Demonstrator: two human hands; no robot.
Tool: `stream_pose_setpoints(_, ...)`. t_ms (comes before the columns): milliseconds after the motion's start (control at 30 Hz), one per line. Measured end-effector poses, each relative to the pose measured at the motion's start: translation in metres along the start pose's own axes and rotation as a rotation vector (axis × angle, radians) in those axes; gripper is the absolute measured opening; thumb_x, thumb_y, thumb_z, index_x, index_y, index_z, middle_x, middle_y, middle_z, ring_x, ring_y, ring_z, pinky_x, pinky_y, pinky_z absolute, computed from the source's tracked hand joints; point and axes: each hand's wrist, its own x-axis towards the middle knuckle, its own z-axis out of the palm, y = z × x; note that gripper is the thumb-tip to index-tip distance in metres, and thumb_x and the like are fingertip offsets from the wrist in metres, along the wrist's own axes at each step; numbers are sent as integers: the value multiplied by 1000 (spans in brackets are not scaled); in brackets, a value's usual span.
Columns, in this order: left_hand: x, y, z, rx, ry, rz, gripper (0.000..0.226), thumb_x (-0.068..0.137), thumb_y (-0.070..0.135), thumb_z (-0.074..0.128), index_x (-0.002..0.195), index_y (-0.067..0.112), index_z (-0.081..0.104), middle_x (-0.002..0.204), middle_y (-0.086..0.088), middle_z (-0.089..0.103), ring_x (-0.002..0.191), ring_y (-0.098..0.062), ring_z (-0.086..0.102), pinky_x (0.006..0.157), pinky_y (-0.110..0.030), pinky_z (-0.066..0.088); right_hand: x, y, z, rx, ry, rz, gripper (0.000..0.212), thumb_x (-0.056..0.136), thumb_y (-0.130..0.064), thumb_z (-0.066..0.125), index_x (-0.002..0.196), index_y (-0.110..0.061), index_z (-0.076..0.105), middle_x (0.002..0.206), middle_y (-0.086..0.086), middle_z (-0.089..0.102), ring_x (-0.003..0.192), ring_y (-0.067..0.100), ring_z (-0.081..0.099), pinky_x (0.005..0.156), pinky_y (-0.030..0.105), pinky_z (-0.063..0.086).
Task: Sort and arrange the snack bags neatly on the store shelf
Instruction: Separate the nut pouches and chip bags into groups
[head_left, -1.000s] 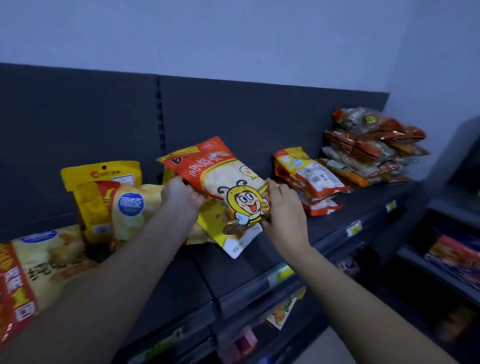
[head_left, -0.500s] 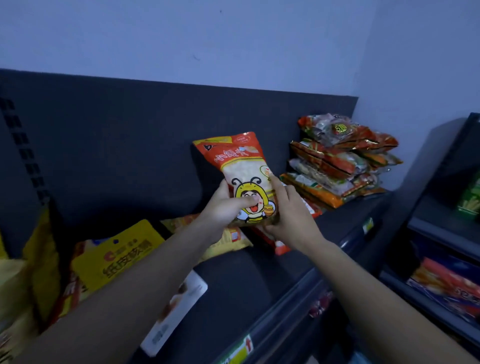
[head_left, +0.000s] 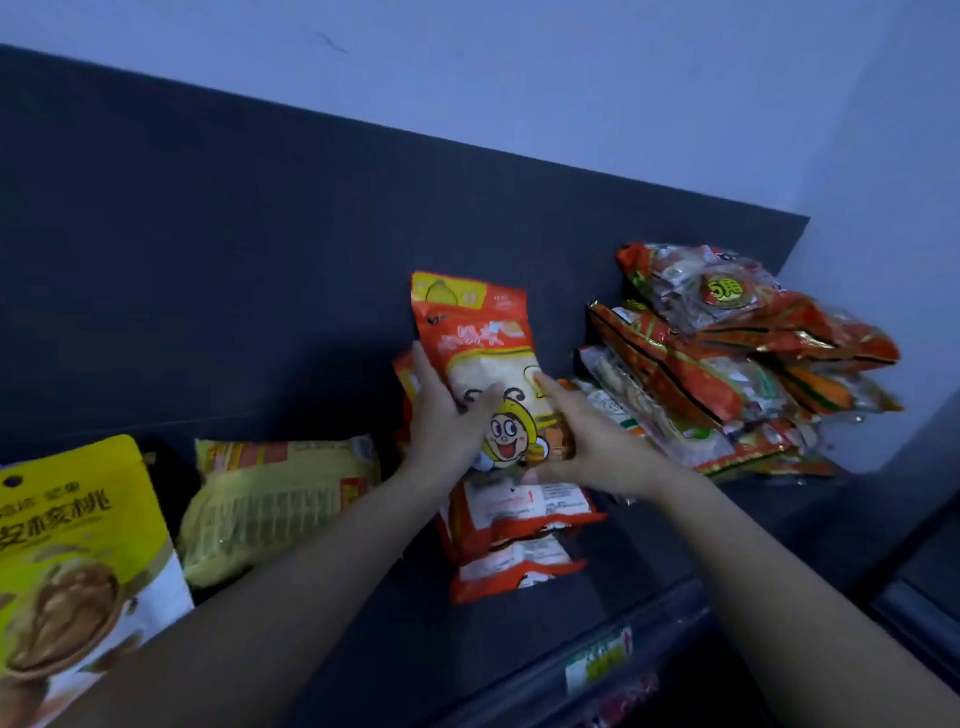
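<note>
Now both hands are on the orange bee bag (head_left: 480, 358), held upright against the dark back panel (head_left: 260, 249). The left hand (head_left: 447, 421) grips its left edge, thumb across the front. The right hand (head_left: 592, 447) clasps the lower right side, forefinger up the face. Below lies a stack of matching orange bags (head_left: 519, 551) on the shelf (head_left: 374, 613). A heap of red-orange packets (head_left: 727, 364) sits just right, with a flat yellow bag (head_left: 280, 493) and a yellow walnut bag (head_left: 67, 535) to the left.
</note>
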Motion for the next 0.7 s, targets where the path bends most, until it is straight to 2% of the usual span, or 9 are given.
stream_pose_setpoints(33,3,-7,2,80,71,-9,94,85,37,67,150,31,-1,148,-1,36,130,-21,43,102,-44,44,6,7,-3,11,-43,-17,113,67,-47,79,149,-34,3,142,0,31,130,13,35,109,28,32)
stream_pose_setpoints(100,8,-14,4,195,92,-53,83,86,44,60,150,33,9,151,-1,29,136,-23,34,108,-48,36,17,16,-7,31,-111,-40,115,59,-62,76,147,-40,5,144,-4,30,132,15,34,110,36,33)
stream_pose_setpoints(167,10,-14,5,209,23,-142,72,93,42,53,151,32,11,155,1,20,140,-22,26,113,-43,29,29,20,-8,14,-175,-41,115,59,-67,72,146,-44,0,146,-6,25,133,18,33,110,39,33)
stream_pose_setpoints(233,10,-12,6,182,1,-221,71,95,40,50,151,32,7,158,3,11,143,-21,18,114,-39,26,36,23,-6,7,-220,-46,113,63,-67,71,145,-44,-4,145,-5,22,132,19,32,109,39,33)
stream_pose_setpoints(367,4,-9,8,183,21,-330,76,92,48,51,150,34,5,159,2,1,145,-23,12,113,-41,22,40,28,-2,17,-212,-68,119,47,-84,65,140,-52,0,141,0,33,130,23,38,106,44,37)
stream_pose_setpoints(433,-1,-9,9,153,48,-372,74,92,48,52,150,32,9,158,1,13,142,-24,21,106,-35,28,36,27,-2,22,-217,-61,119,45,-85,64,141,-52,1,141,1,32,130,24,35,107,45,36)
stream_pose_setpoints(533,-13,-9,8,-1,43,-521,58,89,49,56,140,25,41,139,-4,50,118,-22,52,90,-28,39,28,24,-5,66,-231,-54,116,61,-69,71,146,-43,-3,146,0,22,133,24,31,110,39,32)
stream_pose_setpoints(600,-20,-14,4,-75,-25,-634,54,83,58,58,123,22,59,123,-5,64,107,-21,61,89,-33,46,22,22,-7,71,-243,-58,113,70,-58,70,149,-33,-7,152,-1,7,138,23,24,110,32,29)
stream_pose_setpoints(700,-26,-21,1,-135,-87,-727,69,69,72,62,118,22,64,113,-8,69,104,-29,64,95,-47,46,14,17,-4,40,-223,-57,108,74,-59,65,150,-29,-6,156,-4,-15,144,22,8,113,33,22)
